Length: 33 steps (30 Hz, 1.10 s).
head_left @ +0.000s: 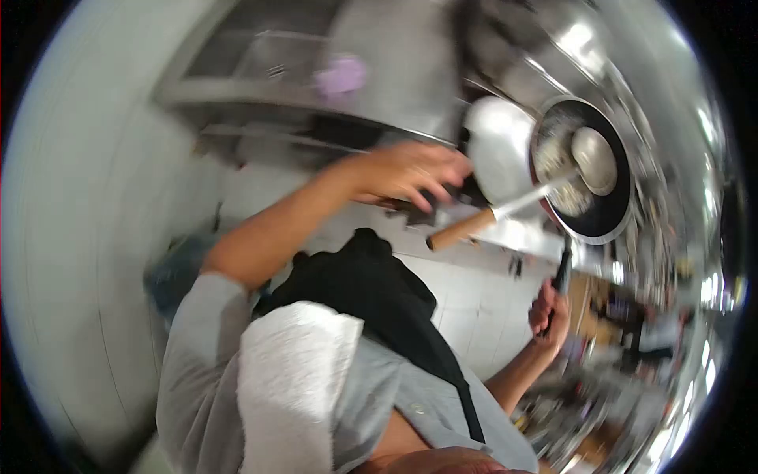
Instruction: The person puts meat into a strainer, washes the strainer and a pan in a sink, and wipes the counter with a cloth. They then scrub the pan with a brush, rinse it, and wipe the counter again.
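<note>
My left hand [414, 170] is blurred, palm down with fingers spread, and holds nothing. Just below and right of it is the wooden end of a ladle [462, 229], which no hand touches. The ladle's metal bowl lies inside a dark wok [616, 213] at the upper right, over some pale food [568, 197] in liquid. My right hand [549, 308] is closed around the wok's black handle [563, 268], below the wok. The wok is beside a shiny round metal surface [499, 142].
A steel counter [395, 71] with a purple cloth [343, 77] and a sink-like recess [280, 59] spans the top. Pale floor tiles [466, 296] show below. A white towel [292, 371] hangs over my shoulder. Blurred kitchen items [608, 379] crowd the lower right.
</note>
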### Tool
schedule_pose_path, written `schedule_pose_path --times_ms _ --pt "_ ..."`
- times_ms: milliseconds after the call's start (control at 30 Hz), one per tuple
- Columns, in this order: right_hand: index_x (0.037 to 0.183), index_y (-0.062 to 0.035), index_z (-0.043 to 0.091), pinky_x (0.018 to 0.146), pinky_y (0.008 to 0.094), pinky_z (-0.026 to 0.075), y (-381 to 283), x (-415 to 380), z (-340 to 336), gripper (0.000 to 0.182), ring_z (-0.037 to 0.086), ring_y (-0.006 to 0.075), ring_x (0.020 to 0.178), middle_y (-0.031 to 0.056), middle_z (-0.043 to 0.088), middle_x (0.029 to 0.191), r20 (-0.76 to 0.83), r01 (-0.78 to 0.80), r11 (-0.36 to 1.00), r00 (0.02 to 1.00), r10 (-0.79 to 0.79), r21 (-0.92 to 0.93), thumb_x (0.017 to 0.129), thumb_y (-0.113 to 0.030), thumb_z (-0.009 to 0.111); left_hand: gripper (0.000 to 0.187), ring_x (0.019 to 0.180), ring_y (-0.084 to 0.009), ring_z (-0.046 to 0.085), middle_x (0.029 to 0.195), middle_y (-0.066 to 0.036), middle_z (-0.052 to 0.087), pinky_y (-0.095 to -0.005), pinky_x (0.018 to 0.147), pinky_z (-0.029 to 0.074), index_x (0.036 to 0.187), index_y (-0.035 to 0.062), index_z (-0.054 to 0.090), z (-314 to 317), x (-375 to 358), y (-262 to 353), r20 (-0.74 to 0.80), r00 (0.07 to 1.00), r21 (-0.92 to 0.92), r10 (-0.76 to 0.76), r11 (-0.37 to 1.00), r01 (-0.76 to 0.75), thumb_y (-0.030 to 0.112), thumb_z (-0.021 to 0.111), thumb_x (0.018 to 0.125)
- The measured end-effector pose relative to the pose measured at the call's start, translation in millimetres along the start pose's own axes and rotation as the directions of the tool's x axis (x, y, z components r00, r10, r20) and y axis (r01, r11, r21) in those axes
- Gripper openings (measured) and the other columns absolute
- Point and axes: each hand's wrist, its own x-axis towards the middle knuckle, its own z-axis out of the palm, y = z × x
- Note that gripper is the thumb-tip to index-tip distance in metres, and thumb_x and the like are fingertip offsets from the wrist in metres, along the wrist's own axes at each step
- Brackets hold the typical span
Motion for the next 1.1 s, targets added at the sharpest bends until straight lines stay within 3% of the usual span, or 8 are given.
schedule_pose_path --times_ms 167,333,433,567,633,700,900,1100 --pt "0.1 0.0027 0.045 0.026 0.0211 0.029 39 29 63 0.032 0.034 0.0076 0.034 -0.0005 0.037 0.057 0.432 -0.098 0.99 0.892 0.132 -0.1 0.084 -0.02 0.061 0.051 0.078 -0.0255 0.062 0.107 -0.02 0.055 -0.038 0.059 0.054 0.122 -0.0029 0.039 60 -65 -23 0.008 0.999 -0.681 0.035 0.732 -0.02 0.036 0.052 0.092" --pt "0.099 0.001 0.046 0.025 0.0237 0.032 81 86 135 0.025 0.036 0.0093 0.031 0.0013 0.038 0.053 0.63 -0.268 0.899 0.643 0.435 -0.347 0.081 -0.011 0.059 0.032 0.039 -0.0074 0.041 0.067 -0.005 0.048 -0.0224 0.028 0.031 0.111 -0.0002 0.045 76 -134 -62 -0.494 0.868 -0.657 0.046 0.635 -0.407 0.015 0.056 0.085" --pt "0.093 0.0007 0.05 0.027 0.0236 0.033 101 124 187 0.022 0.038 0.0101 0.031 0.0027 0.04 0.052 0.613 -0.1 0.757 0.521 0.593 -0.646 0.078 -0.011 0.061 0.036 0.037 -0.0082 0.041 0.059 -0.002 0.045 -0.0241 0.029 0.033 0.111 -0.0012 0.044 109 -169 -59 -0.836 0.545 -0.311 -0.069 0.878 -0.365 0.015 0.059 0.083" --pt "0.088 -0.0009 0.053 0.03 0.0246 0.032 126 127 260 0.018 0.039 0.0094 0.034 0.0008 0.044 0.052 0.647 0.147 0.634 0.278 0.71 -0.759 0.075 -0.008 0.062 0.046 0.049 -0.0165 0.054 0.067 -0.008 0.054 -0.031 0.046 0.048 0.124 0.001 0.042 159 -211 -77 -0.986 -0.001 -0.164 -0.165 0.98 0.109 0.019 0.059 0.084" --pt "0.087 -0.0021 0.053 0.032 0.0247 0.033 146 120 300 0.018 0.041 0.009 0.036 0.0001 0.046 0.054 0.665 0.313 0.601 0.164 0.728 -0.735 0.074 -0.009 0.063 0.051 0.08 -0.0305 0.063 0.093 -0.02 0.062 -0.038 0.077 0.05 0.129 0.001 0.041 154 -238 -154 -0.801 -0.248 0.269 0.544 0.699 0.663 0.02 0.059 0.085" --pt "0.084 -0.0027 0.053 0.034 0.0244 0.033 169 108 330 0.017 0.043 0.0085 0.038 0.0007 0.047 0.055 0.678 0.382 0.61 0.061 0.733 -0.694 0.074 -0.009 0.064 0.053 0.108 -0.0389 0.055 0.116 -0.028 0.055 -0.039 0.097 0.038 0.13 -0.0033 0.039 188 -256 -131 -0.828 -0.391 0.085 0.403 0.778 0.622 0.019 0.057 0.085" --pt "0.08 -0.0036 0.051 0.034 0.025 0.033 207 41 393 0.013 0.043 0.0087 0.038 0.0006 0.047 0.055 0.747 0.599 0.628 -0.073 0.66 -0.497 0.074 -0.007 0.063 0.051 0.104 -0.0444 0.053 0.116 -0.031 0.052 -0.0451 0.089 0.043 0.128 -0.0033 0.039 217 -299 -139 -0.662 -0.641 -0.133 0.389 0.78 0.611 0.017 0.056 0.084" --pt "0.076 -0.0045 0.048 0.034 0.0251 0.034 238 -6 432 0.013 0.044 0.0088 0.037 0.0015 0.047 0.055 0.791 0.664 0.669 -0.188 0.582 -0.335 0.074 -0.004 0.061 0.051 0.105 -0.0426 0.053 0.122 -0.026 0.051 -0.0445 0.09 0.044 0.133 0.0043 0.038 260 -315 -210 -0.672 -0.679 -0.265 0.295 0.76 0.593 0.016 0.054 0.086"
